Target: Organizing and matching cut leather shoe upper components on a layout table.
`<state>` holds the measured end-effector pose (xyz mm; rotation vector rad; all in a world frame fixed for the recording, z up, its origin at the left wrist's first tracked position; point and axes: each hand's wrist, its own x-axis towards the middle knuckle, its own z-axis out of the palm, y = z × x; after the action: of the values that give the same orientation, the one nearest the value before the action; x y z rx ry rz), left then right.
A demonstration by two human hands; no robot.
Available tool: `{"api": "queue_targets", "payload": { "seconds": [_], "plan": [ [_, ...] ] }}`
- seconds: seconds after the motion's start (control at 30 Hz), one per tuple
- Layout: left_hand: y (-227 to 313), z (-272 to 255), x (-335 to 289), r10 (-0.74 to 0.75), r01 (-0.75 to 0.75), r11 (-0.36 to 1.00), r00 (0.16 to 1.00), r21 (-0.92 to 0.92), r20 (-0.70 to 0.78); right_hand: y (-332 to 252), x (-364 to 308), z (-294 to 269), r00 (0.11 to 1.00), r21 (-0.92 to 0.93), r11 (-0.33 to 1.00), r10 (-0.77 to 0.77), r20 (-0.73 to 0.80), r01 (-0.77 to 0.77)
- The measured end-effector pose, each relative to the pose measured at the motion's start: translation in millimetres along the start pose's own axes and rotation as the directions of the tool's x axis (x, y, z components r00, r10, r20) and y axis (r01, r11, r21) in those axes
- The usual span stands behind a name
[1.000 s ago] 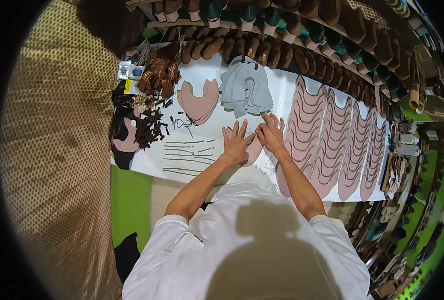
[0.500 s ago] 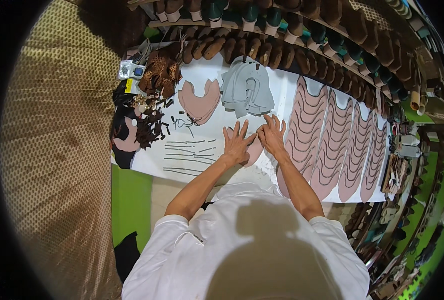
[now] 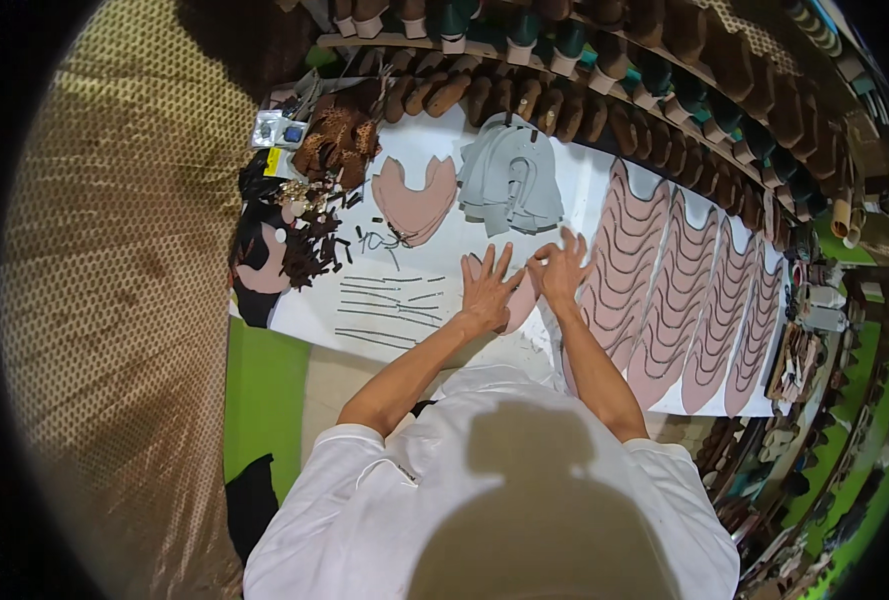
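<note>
My left hand [image 3: 488, 288] lies flat with fingers spread on a pink shoe-upper piece [image 3: 517, 306] on the white table [image 3: 404, 340]. My right hand [image 3: 562, 270] rests at the piece's right edge, fingers bent on it. Whether it pinches the piece or only presses it, I cannot tell. Right of my hands, rows of overlapping pink pieces [image 3: 664, 290] are laid out. A grey stack of cut pieces [image 3: 510, 180] lies just beyond my hands, and a pink stack [image 3: 414, 198] lies to its left.
Thin dark strips [image 3: 379, 305] lie left of my left hand. Dark and brown scraps [image 3: 309, 235] pile at the table's left end. Brown and green shoe lasts [image 3: 604, 95] fill shelves behind the table. Small bottles and tools [image 3: 812, 310] sit at the right end.
Both hands have stayed on the pink piece near the table's middle, shifting only slightly; my left fingers are spread a little wider.
</note>
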<state>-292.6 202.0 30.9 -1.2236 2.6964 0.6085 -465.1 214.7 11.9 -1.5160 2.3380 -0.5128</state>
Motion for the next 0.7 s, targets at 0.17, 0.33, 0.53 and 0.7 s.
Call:
{"api": "queue_targets", "payload": {
  "seconds": [0.17,0.33,0.53,0.7],
  "plan": [
    [5.2,4.8,-17.5,0.023,-0.027,0.999,0.995,-0.044,-0.092,5.5,3.0,-2.1,0.989,0.040,0.990,0.134,0.061,-0.136],
    [-4.1,6.6,-53.1,-0.083,0.038,0.972,0.979,-0.231,-0.189,18.0,-12.5,-2.5,0.995,0.079,0.993,0.094,-0.023,-0.092],
    [-54.4,17.3,-102.3,-0.401,0.305,0.902,0.853,-0.305,-0.334,-1.2,-43.0,-6.2,0.991,0.111,0.988,-0.103,-0.079,0.112],
    [-102.8,18.3,-126.8,-0.521,0.407,0.850,0.743,-0.333,-0.421,-20.2,-56.4,-1.6,0.965,0.131,0.957,-0.250,-0.075,0.258]
  ]
}}
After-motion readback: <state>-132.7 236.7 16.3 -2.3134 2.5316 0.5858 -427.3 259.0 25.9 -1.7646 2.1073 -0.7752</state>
